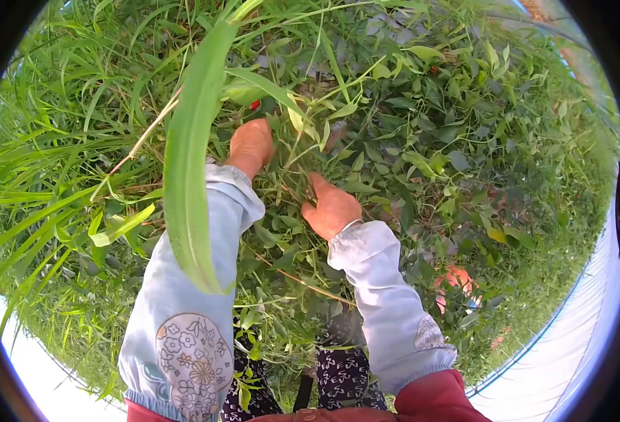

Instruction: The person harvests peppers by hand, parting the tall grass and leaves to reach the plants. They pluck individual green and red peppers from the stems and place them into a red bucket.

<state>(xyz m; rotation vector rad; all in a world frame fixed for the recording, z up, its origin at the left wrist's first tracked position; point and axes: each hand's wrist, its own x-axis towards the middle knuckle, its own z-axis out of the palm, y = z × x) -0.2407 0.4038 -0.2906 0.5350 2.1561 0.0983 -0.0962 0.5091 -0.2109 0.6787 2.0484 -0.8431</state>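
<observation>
My left hand (pixel 252 145) reaches into the leafy green plants (pixel 422 133), its back rounded and fingers curled in under the leaves. What it holds, if anything, is hidden. Just beyond it shows a small bright red spot (pixel 255 105), perhaps a fruit, partly covered by leaves. To the right and closer to me, my right hand (pixel 332 209) is among thin stems, thumb and forefinger apart; the other fingers are out of sight. A long, broad grass blade (pixel 194 155) hangs close to the camera, across my left sleeve (pixel 183 309).
Tall grass (pixel 64 162) crowds the left side. A dry stalk (pixel 144 133) slants there. An orange-red object (pixel 456 281), partly hidden, lies among plants at lower right. My patterned trouser legs (pixel 341 373) stand in the foliage. Pale sheeting (pixel 570 344) borders the right.
</observation>
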